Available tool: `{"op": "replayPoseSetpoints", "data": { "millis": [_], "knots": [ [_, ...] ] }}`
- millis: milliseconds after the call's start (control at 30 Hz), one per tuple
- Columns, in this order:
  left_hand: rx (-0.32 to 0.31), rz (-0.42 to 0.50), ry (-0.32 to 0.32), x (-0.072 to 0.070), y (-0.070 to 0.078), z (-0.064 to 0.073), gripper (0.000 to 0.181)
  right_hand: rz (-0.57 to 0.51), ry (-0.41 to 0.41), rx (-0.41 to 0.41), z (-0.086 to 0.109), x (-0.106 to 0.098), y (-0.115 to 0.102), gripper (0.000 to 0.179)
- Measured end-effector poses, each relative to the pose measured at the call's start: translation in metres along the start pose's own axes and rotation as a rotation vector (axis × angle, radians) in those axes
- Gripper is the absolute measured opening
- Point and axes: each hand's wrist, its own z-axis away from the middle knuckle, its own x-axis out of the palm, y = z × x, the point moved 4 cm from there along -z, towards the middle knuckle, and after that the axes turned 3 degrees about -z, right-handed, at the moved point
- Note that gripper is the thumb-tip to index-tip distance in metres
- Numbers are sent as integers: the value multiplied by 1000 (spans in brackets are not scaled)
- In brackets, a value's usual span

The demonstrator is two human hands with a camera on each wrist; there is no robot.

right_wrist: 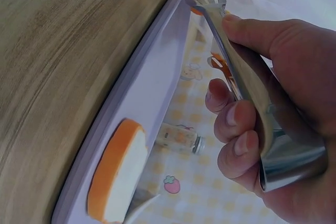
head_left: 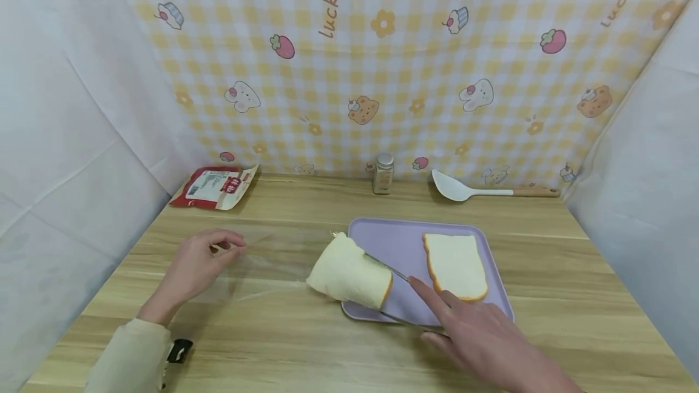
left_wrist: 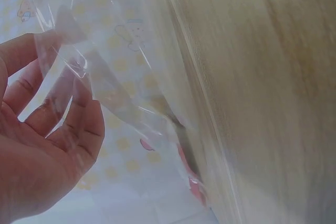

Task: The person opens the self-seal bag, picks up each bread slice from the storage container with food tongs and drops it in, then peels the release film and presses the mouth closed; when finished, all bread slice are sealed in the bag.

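A bread slice [head_left: 349,275], pale and soft, sags into a rounded fold at the tray's left end—partly over the rim—its crumb creamy and matte, a thin orange-brown crust along the right edge. Slim arms of polished steel tongs [right_wrist: 294,158] flank it, the right hand [head_left: 480,338] wrapping thumb and fingers around their broad, curved, mirror-bright handle. The left hand [head_left: 199,265] pinches crinkled, glossy clear plastic film [head_left: 262,288] that reaches the slice's left end; whether it encloses the bread, I cannot tell. A flat second slice [head_left: 455,265], squarish with a scalloped crust, lies on the smooth lilac tray [head_left: 393,241], a round-cornered rectangle on the streaky wood-grain table [head_left: 273,350].
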Motion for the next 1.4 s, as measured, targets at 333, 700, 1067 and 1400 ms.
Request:
{"op": "replayPoseSetpoints", "data": {
  "millis": [333,700,1067,1400],
  "knots": [
    [2,0,13,3,0,-2,6,-33,-29,-78,-8,-6,1,81],
    [16,20,24,6,1,0,4,-287,-206,-55,-19,-5,16,75],
    [-5,45,24,7,0,1,4,-401,-222,-112,-27,-7,20,67],
    [-14,62,50,8,-3,3,4,-397,-213,-143,-29,-13,20,67]
  ]
}}
